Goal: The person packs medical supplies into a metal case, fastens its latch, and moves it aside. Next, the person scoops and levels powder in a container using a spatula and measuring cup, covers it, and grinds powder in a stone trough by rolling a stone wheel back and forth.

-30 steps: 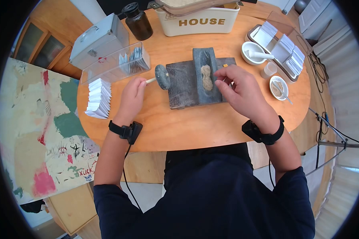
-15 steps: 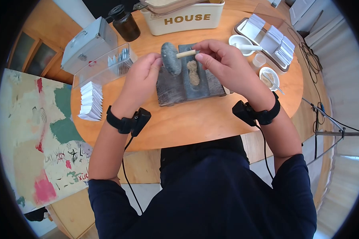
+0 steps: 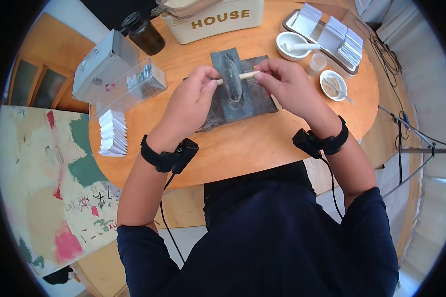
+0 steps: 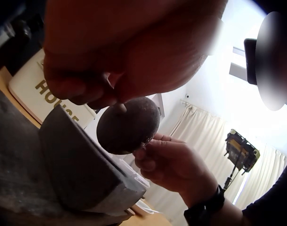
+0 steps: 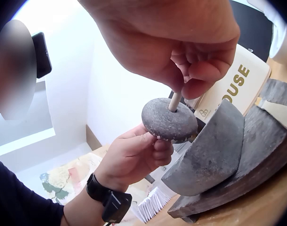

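Observation:
Both hands hold a dark stone grinding wheel (image 3: 231,79) by the pale wooden axle (image 3: 249,75) through its centre. My left hand (image 3: 191,96) grips the short left end, thumb on top. At the other end, my right hand (image 3: 285,86) pinches the axle between thumb and fingers. Upright on its edge, the wheel overlaps the boat-shaped stone trough (image 3: 243,110) in the head view and hides the inside. Seen from the right wrist, its rounded face is close beside the trough's end wall (image 5: 211,150). A dark slab (image 3: 262,96) carries the trough.
On the right stand a white mortar with pestle (image 3: 288,45), a small clear cup (image 3: 316,64), a bowl of powder (image 3: 333,85) and a tray of white packets (image 3: 332,34). Leftward are folded papers (image 3: 113,133), a clear box (image 3: 153,81), a silver case (image 3: 104,62) and a brown bottle (image 3: 146,37).
The wheel has come from left of the slab to over the trough, covering the powder seen there before. My right hand, earlier holding nothing, now pinches the axle's right end.

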Demonstrator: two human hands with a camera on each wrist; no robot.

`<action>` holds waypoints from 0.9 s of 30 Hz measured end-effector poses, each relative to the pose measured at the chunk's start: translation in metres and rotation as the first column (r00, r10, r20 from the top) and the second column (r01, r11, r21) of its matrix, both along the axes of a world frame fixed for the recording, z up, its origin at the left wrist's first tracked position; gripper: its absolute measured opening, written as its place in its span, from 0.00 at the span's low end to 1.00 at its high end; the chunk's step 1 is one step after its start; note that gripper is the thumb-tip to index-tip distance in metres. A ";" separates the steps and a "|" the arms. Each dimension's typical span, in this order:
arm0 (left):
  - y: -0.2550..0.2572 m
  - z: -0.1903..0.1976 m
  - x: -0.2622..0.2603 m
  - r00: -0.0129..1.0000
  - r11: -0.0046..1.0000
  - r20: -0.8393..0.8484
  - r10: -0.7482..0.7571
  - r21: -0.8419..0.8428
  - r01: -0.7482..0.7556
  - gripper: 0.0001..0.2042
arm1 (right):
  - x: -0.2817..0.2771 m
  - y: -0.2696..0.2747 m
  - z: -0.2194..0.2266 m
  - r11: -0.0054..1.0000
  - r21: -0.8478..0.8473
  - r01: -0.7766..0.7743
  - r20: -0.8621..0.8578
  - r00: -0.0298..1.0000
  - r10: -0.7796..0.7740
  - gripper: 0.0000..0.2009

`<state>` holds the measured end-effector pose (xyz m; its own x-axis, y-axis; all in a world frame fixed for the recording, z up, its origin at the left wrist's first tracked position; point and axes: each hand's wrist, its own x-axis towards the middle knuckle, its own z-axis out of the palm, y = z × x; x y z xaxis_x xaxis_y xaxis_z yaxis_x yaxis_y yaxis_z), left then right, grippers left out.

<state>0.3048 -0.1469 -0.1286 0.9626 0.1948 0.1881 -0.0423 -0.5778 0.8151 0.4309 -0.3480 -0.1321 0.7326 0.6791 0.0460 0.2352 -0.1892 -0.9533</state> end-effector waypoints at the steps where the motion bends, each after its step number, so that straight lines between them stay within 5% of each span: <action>1: 0.000 0.006 0.000 0.999 1.000 -0.052 -0.004 -0.012 0.003 0.07 | 0.000 0.000 -0.002 1.000 0.002 0.015 -0.008 1.000 -0.015 0.09; 9: 0.005 -0.008 -0.002 0.987 0.996 -0.154 -0.041 -0.084 0.028 0.05 | 0.006 -0.002 -0.022 0.999 -0.035 -0.021 0.051 0.998 0.023 0.11; 11: 0.005 -0.020 -0.002 1.000 1.000 -0.002 0.008 -0.003 -0.008 0.07 | 0.007 -0.002 -0.020 0.998 -0.062 -0.016 0.083 0.996 0.022 0.11; 15: 0.012 -0.021 0.000 0.989 0.996 -0.116 0.093 0.024 -0.091 0.05 | 0.015 0.003 -0.018 0.993 -0.115 -0.014 0.154 0.987 0.032 0.11; 20: 0.021 -0.031 0.014 0.983 0.967 -0.098 0.154 -0.189 -0.170 0.05 | 0.029 0.023 -0.031 0.999 -0.030 0.023 0.140 0.990 -0.019 0.11; 27: 0.027 -0.038 0.014 0.984 0.966 0.017 0.175 -0.198 -0.169 0.03 | 0.034 0.027 -0.024 0.998 -0.012 -0.068 0.182 0.981 0.069 0.12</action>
